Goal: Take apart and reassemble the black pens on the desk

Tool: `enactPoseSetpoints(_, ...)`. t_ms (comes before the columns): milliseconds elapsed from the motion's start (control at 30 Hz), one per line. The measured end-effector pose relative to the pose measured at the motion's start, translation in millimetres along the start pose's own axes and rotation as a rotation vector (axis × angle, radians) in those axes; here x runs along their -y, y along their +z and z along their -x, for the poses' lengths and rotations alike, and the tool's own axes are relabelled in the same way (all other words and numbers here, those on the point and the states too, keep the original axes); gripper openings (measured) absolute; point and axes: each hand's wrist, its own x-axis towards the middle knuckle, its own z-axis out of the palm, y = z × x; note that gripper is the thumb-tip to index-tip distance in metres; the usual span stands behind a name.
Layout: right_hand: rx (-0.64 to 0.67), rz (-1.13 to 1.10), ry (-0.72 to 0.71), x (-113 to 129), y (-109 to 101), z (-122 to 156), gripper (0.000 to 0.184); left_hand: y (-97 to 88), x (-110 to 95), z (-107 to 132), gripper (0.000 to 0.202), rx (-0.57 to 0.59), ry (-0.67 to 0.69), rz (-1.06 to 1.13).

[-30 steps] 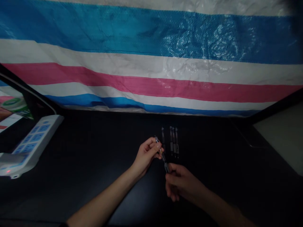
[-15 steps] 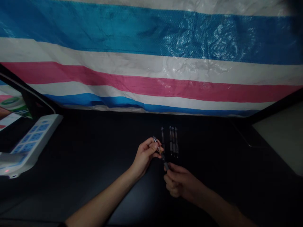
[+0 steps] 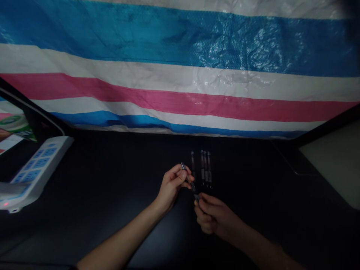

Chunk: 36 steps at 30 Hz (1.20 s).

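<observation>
Both of my hands hold one thin pen-like part over a dark table (image 3: 112,180). My left hand (image 3: 173,185) pinches the upper, metal-tipped end of the pen part (image 3: 188,176) between thumb and fingers. My right hand (image 3: 209,215) is closed round its lower end, fingers curled. Just beyond my hands lie several similar pens (image 3: 204,168) in a neat row, side by side, pointing away from me.
A white power strip (image 3: 36,168) with blue sockets and a red light lies at the left. A blue, white and pink striped tarp (image 3: 180,75) hangs behind the table. A pale surface (image 3: 334,161) sits at the far right.
My right hand has drawn slightly toward the left hand and curled tighter on the lower end. The pen part sits a little shorter between my hands. The row of pens has not moved.
</observation>
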Motion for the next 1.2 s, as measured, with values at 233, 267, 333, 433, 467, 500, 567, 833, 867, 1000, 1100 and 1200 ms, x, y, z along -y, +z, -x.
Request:
enactPoseSetpoints(233, -0.020, -0.021, -0.015, -2, 2, 1, 0.046, -0.5, 1, 2, 0.023, -0.012, 0.012, 0.000)
enactPoseSetpoints(267, -0.021, -0.016, -0.023, -2, 2, 2, 0.046, -0.5, 1, 2, 0.023, -0.011, 0.013, -0.001)
enactPoseSetpoints(333, -0.030, -0.008, -0.016, -2, 3, 2, 0.047, -0.5, 1, 2, 0.023, -0.010, 0.009, -0.002)
enactPoseSetpoints(433, -0.049, -0.019, 0.010, -2, 2, 1, 0.048, -0.5, 1, 2, 0.024, -0.025, 0.009, -0.003)
enactPoseSetpoints(467, -0.051, -0.021, 0.012, -2, 2, 1, 0.050, -0.5, 0, 1, 0.024, -0.029, 0.009, -0.005)
enactPoseSetpoints(500, -0.052, -0.021, 0.005, -1, 2, 1, 0.051, -0.4, 0, 1, 0.024, -0.033, 0.010, -0.006)
enactPoseSetpoints(567, -0.058, -0.003, -0.028, 0, 3, 1, 0.047, 0.1, -1, 1, 0.024, -0.037, 0.010, -0.009)
enactPoseSetpoints(833, -0.047, 0.025, -0.011, -2, -3, -2, 0.048, 3.0, -1, 2, 0.025, -0.037, 0.008, 0.008)
enactPoseSetpoints(867, -0.046, 0.012, -0.013, -3, -3, -2, 0.049, 3.2, -1, 2, 0.024, -0.034, 0.008, 0.008)
enactPoseSetpoints(1000, -0.050, 0.049, -0.077, -4, 0, -2, 0.045, 4.7, 3, 4, 0.022, -0.053, 0.044, 0.000)
enactPoseSetpoints(1100, -0.053, 0.132, -0.129, -6, 3, -1, 0.048, 6.7, 8, 9, 0.021, -0.100, 0.099, -0.014)
enactPoseSetpoints(1200, -0.110, 0.152, -0.143, -9, 4, -1, 0.049, 8.0, 12, 15, 0.020, -0.142, 0.138, -0.021)
